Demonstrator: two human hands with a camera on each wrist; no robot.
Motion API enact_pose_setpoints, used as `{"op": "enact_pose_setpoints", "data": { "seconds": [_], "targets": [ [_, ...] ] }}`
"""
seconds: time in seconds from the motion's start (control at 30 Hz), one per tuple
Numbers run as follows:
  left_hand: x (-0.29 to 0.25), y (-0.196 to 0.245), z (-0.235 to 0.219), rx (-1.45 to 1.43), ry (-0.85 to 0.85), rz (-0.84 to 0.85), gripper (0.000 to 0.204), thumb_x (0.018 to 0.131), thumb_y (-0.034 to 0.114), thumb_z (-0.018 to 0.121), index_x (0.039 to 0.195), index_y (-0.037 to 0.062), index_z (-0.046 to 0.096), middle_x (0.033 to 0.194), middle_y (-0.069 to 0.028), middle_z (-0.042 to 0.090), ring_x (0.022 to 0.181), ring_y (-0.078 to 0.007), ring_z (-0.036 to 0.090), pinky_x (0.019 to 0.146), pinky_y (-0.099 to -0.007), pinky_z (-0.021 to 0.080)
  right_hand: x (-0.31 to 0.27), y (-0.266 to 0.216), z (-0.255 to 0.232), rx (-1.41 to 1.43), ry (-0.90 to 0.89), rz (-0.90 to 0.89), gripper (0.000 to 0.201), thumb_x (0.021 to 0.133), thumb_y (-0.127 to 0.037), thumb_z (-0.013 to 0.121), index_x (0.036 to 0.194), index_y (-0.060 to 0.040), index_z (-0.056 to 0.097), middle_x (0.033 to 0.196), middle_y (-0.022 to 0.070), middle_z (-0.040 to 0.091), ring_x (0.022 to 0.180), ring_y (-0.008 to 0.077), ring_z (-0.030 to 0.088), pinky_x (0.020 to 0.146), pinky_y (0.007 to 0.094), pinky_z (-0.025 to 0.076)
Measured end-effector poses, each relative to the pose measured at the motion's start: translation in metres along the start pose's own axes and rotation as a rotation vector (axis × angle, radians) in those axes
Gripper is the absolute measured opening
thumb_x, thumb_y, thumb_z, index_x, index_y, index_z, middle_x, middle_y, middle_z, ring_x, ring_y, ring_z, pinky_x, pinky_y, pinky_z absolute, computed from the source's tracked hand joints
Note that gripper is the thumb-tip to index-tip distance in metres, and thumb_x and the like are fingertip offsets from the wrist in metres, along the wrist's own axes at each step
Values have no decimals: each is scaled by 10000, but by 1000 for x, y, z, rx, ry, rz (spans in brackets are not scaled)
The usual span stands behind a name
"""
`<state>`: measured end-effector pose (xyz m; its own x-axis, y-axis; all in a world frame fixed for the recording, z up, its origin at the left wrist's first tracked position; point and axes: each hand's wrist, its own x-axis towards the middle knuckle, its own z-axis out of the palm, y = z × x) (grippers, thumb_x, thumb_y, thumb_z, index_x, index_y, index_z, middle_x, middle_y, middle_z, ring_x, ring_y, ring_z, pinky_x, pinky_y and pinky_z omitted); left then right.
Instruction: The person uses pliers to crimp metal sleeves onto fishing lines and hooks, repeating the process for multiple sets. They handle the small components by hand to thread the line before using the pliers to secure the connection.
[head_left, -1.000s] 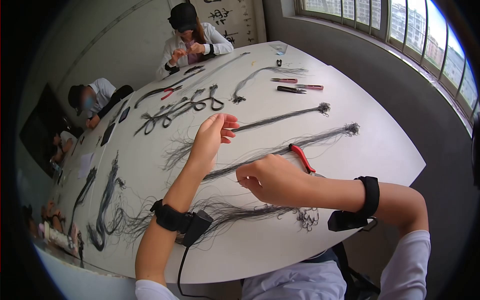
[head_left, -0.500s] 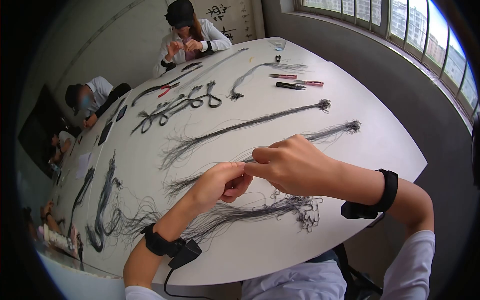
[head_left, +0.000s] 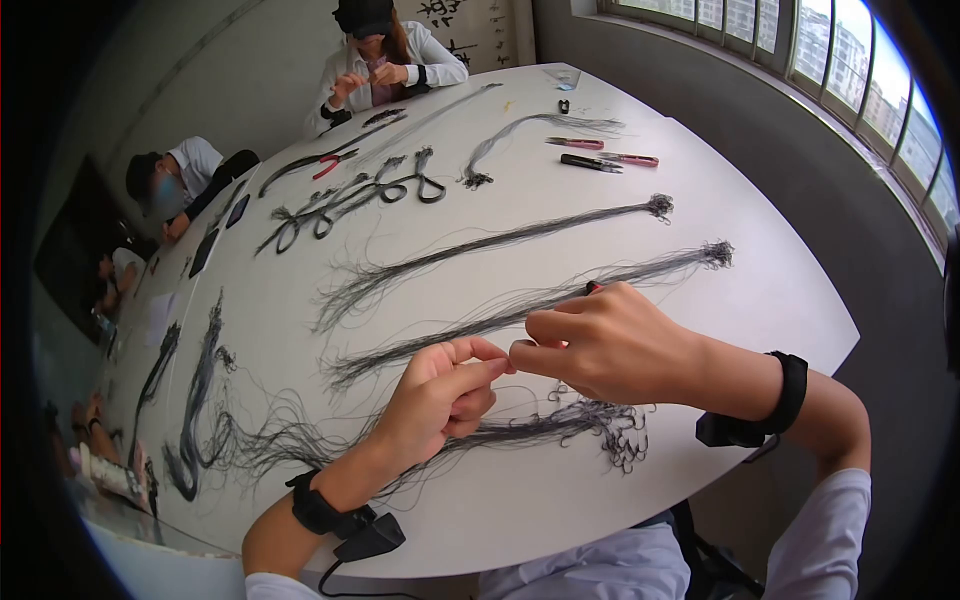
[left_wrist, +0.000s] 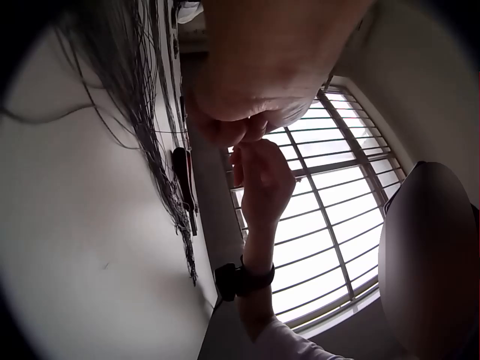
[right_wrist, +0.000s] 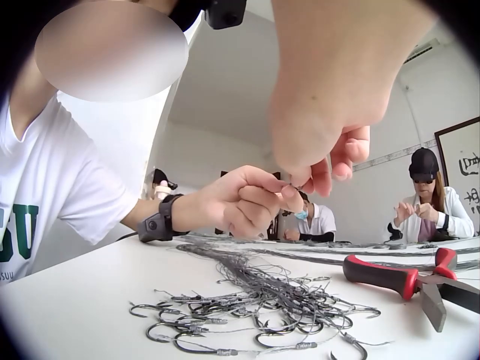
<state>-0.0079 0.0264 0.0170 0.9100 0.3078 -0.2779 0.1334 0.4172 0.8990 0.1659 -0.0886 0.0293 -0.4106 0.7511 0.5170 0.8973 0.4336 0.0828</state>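
My left hand [head_left: 437, 402] and right hand [head_left: 617, 345] meet fingertip to fingertip above the table. Between their pinching fingers the right wrist view shows a small thin dark piece [right_wrist: 286, 182]; I cannot tell exactly what it is. Below the hands lies a bundle of dark fishing lines [head_left: 500, 432], with fishing hooks [right_wrist: 281, 311] tied at its right end. Red-and-black pliers [right_wrist: 382, 277] rest beside the hooks, mostly hidden behind my right hand in the head view. Another line bundle [head_left: 655, 268] runs just beyond the hands.
Farther back on the white table [head_left: 760, 300] lie one more straight bundle [head_left: 500, 238], looped bundles [head_left: 355, 208], several snips [head_left: 592, 162] and another pair of pliers [head_left: 330, 163]. Loose strands [head_left: 265, 435] spread at the left. Other people [head_left: 385, 65] sit around the far side.
My left hand, raised with fingers apart over the farther bundles a second ago, has come down to the right hand's fingertips. The right hand has shifted right and up, covering the pliers.
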Motion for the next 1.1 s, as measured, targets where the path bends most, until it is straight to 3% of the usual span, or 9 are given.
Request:
{"op": "enact_pose_setpoints", "data": {
  "seconds": [0.23, 0.5, 0.57, 0.7, 0.77, 0.8, 0.83, 0.93, 1.1],
  "targets": [
    [-1, -5, -2, -11, 30, 11, 168, 890, 128, 535, 954, -28, 538, 515, 73, 313, 404, -15, 221, 357, -204, 145, 1, 2, -1, 20, -82, -56, 209, 693, -74, 593, 902, -60, 603, 714, 37, 526, 566, 166, 573, 433, 294, 444],
    [1, -15, -5, -158, 37, -30, 181, 885, 102, 507, 985, -49, 510, 501, 67, 330, 386, -19, 223, 355, -204, 153, 3, 7, 9, -84, 0, -78, 186, 664, -108, 629, 842, -148, 593, 663, -38, 453, 500, 84, 455, 375, 240, 354],
    [3, -16, -5, -115, 43, -63, 108, 886, 85, 492, 950, -1, 508, 497, 65, 310, 415, -26, 230, 367, -203, 151, 3, 9, 10, -100, -46, -103, 204, 641, -95, 645, 833, -152, 610, 661, -45, 462, 513, 71, 466, 376, 235, 355],
    [4, -21, -8, -133, 32, 25, 112, 881, 77, 500, 944, -14, 494, 491, 63, 328, 404, -24, 227, 366, -208, 156, 3, 13, 16, 60, -76, -14, 186, 682, -77, 661, 852, -114, 595, 708, -13, 521, 563, 115, 527, 405, 264, 385],
    [6, -25, -8, -82, 82, 109, 109, 874, 68, 512, 936, -18, 483, 491, 66, 339, 397, -23, 221, 366, -215, 158, 4, 13, 16, 43, -5, 176, 176, 702, -81, 688, 846, -85, 587, 699, -5, 534, 597, 160, 547, 436, 284, 409],
    [6, -23, -8, -75, 108, 98, 100, 872, 67, 522, 921, -9, 478, 492, 70, 335, 400, -22, 222, 369, -215, 160, 3, 9, 10, -12, -113, 323, 181, 713, -109, 707, 799, -55, 557, 751, 23, 537, 698, 209, 550, 528, 328, 439],
    [6, -23, -8, -99, 118, 101, 100, 872, 67, 522, 921, -9, 478, 492, 70, 335, 400, -22, 222, 369, -215, 160, 2, 7, 7, -5, -133, 308, 181, 713, -109, 707, 799, -55, 557, 751, 23, 537, 698, 209, 550, 528, 328, 439],
    [7, -27, -12, -73, 135, 140, 111, 882, 88, 521, 920, -9, 483, 496, 69, 342, 410, -19, 228, 373, -208, 170, -5, 4, -4, 24, -362, 552, 266, 666, -132, 743, 733, -44, 502, 929, 78, 505, 876, 256, 495, 715, 371, 416],
    [9, -31, -14, -100, 177, 186, 105, 880, 84, 526, 916, -11, 496, 500, 66, 352, 415, -16, 245, 372, -203, 186, -13, 3, 3, 42, -389, 474, 244, 643, -115, 747, 686, -54, 514, 931, 78, 493, 895, 272, 467, 766, 373, 408]
  ]
}}
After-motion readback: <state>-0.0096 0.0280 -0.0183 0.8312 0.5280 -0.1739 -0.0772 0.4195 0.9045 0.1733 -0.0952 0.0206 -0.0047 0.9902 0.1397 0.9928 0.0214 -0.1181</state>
